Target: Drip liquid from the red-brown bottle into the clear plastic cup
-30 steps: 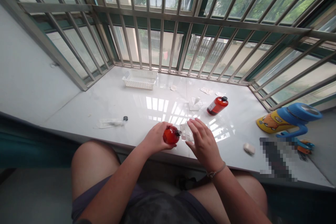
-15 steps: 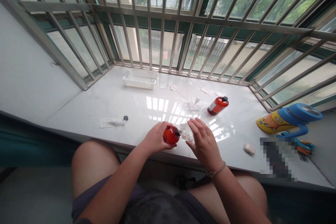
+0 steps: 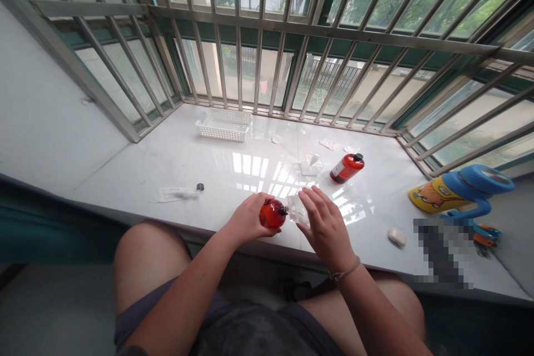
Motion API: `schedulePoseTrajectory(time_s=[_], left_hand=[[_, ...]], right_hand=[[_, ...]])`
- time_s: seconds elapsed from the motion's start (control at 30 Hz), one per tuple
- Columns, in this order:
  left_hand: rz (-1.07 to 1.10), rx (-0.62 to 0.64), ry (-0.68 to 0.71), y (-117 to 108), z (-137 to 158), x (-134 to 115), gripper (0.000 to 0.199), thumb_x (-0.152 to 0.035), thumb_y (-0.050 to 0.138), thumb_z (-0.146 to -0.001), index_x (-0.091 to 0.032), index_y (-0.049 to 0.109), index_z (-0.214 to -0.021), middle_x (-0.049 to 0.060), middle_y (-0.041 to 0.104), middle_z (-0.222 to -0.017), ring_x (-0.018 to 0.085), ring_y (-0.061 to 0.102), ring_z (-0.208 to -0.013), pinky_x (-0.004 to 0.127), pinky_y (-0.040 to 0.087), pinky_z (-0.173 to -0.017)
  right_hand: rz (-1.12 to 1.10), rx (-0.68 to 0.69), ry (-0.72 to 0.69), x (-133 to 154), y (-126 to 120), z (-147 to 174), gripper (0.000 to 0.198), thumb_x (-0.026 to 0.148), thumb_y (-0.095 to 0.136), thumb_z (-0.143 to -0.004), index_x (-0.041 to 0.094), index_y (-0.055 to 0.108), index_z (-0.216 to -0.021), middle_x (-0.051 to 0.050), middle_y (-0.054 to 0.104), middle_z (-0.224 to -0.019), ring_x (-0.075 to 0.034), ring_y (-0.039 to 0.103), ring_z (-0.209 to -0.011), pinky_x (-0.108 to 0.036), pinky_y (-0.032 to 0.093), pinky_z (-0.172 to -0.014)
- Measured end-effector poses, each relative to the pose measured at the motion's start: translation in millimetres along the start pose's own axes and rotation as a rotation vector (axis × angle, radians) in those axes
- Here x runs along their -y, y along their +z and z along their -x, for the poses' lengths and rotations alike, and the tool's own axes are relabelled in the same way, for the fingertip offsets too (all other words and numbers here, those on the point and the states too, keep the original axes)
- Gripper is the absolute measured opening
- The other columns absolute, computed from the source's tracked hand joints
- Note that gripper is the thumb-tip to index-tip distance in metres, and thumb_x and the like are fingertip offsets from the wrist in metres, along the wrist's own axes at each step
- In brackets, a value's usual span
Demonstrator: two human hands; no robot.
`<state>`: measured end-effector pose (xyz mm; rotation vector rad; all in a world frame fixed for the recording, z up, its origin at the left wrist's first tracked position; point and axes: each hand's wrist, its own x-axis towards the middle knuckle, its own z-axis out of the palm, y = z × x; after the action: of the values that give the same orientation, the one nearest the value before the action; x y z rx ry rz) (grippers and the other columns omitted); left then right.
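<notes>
Red bottle (image 3: 271, 215), tilted rightward at the white ledge's (image 3: 125, 178) near edge, sits in the closely curled left hand (image 3: 249, 219). Its dark neck (image 3: 285, 211) points at a clear container (image 3: 296, 209) held between thumb and bent fingers of the half-open right hand (image 3: 328, 223); we cannot tell whether they touch. We judge that either grip slipping could misalign the two, causing a spill.

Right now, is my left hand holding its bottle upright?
No, the left hand holds the red bottle tipped sideways, mouth end toward the clear container in the right hand.
</notes>
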<state>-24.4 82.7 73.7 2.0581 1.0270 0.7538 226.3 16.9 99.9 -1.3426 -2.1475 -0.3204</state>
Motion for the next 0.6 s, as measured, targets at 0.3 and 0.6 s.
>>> schedulePoseTrajectory(time_s=[0.3, 0.6], left_hand=[[0.003, -0.01, 0.005, -0.1, -0.3, -1.0, 0.078, -0.037, 0.1, -0.064, -0.028, 0.06, -0.13, 0.006, 0.071, -0.129, 0.031, 0.069, -0.118, 0.047, 0.056, -0.105], [0.013, -0.006, 0.011, -0.8, -0.4, -1.4, 0.078, -0.036, 0.1, -0.064, -0.028, 0.059, -0.13, 0.006, 0.071, -0.128, 0.031, 0.069, -0.118, 0.046, 0.056, -0.104]], right_hand=[[0.04, -0.017, -0.032, -0.3, -1.1, -1.1, 0.078, 0.013, 0.067, -0.1, 0.023, 0.032, -0.169, -0.017, 0.061, -0.154, -0.039, 0.051, -0.151, -0.059, 0.052, -0.116], [0.053, -0.039, -0.038, -0.4, -2.9, -4.3, 0.077, 0.017, 0.067, -0.102, 0.024, 0.031, -0.17, -0.016, 0.064, -0.152, -0.038, 0.052, -0.15, -0.059, 0.053, -0.115]])
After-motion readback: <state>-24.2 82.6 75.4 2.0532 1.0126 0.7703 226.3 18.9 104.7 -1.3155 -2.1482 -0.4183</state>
